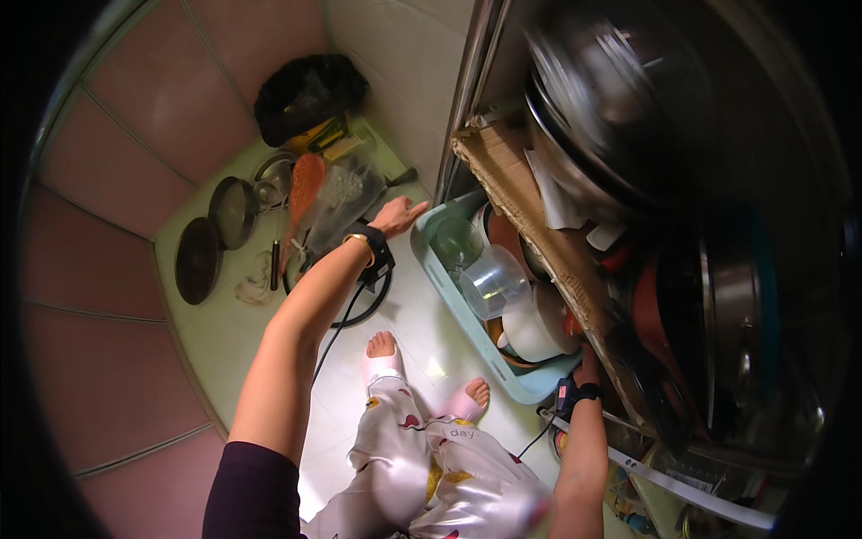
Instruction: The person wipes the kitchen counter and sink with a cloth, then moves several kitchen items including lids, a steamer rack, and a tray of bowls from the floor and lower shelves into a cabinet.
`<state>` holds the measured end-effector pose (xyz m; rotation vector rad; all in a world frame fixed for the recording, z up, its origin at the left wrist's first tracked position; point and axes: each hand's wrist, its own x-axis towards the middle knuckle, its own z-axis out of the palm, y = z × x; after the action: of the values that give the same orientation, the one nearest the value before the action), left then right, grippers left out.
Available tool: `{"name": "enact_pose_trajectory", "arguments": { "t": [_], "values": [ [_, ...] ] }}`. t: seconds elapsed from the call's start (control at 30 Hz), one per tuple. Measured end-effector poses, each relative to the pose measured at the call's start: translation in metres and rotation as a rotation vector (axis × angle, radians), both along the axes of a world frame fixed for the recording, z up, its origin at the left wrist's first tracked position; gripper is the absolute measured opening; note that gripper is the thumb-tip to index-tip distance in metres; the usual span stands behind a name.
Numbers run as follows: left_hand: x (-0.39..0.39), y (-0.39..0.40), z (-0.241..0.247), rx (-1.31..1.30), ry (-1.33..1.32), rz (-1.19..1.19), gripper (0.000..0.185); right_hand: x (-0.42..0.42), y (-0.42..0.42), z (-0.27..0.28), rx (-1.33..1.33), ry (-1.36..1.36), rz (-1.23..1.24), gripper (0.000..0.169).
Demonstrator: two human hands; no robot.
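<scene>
A light blue plastic basket (465, 323) sticks out at a slant from under a cardboard sheet. In it are a clear plastic container (495, 281), a greenish clear bowl (460, 240) and a white pot-like vessel (539, 327). My left hand (397, 215) reaches to the basket's far left corner, fingers extended, fingertips close to the rim; contact is unclear. At the basket's near right end is my right hand (588, 367), its fingers largely hidden by the rim and the cardboard (532, 209). Both wrists wear black bands with small devices.
Metal pots (586, 148) and pans with dark handles (673, 350) crowd the shelf at right. On the floor at left lie a dark round pan (199, 261), another pan (232, 212), an orange ladle-like utensil (306, 178) and a black bag (310, 94). Cables hang from both wrists.
</scene>
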<state>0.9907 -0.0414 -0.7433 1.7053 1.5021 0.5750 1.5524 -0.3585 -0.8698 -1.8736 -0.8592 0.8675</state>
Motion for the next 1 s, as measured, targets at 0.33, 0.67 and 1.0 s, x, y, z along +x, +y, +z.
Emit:
{"name": "enact_pose_trajectory", "arguments": {
  "t": [0.33, 0.67, 1.0],
  "values": [
    [0.05, 0.021, -0.013, -0.071, 0.132, -0.165, 0.055, -0.035, 0.012, 0.033, -0.119, -0.19, -0.164, 0.052],
    [0.065, 0.034, -0.004, -0.041, 0.25, -0.218, 0.052, -0.064, 0.025, 0.067, -0.031, -0.054, -0.246, 0.037],
    [0.056, 0.013, -0.013, 0.025, 0.19, -0.077, 0.036, -0.078, 0.021, 0.081, 0.018, -0.041, -0.196, 0.03]
  ]
}}
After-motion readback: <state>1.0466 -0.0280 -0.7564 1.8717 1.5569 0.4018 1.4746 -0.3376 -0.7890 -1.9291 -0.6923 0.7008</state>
